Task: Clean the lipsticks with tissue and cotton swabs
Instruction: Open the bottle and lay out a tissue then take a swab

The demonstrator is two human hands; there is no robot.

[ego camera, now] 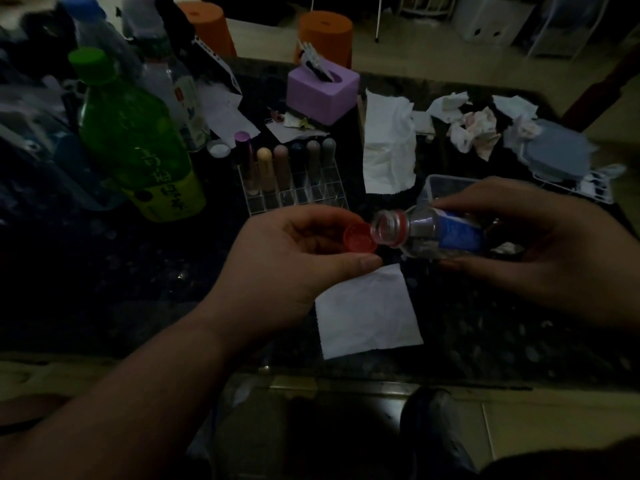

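Left hand [294, 251] pinches the red cap [358, 239]; right hand [540, 244] grips the tipped, open bottle [433, 232] above the tissue [367, 313].

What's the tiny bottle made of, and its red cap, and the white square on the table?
Tiny bottle: clear, glossy plastic, probably; you see through it.
Red cap: see-through tinted plastic, shiny.
White square: soft matte tissue paper, likely, faintly creased.

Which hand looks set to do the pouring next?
Likely the right hand: it holds the open bottle tilted, mouth beside the red cap that the left hand holds.
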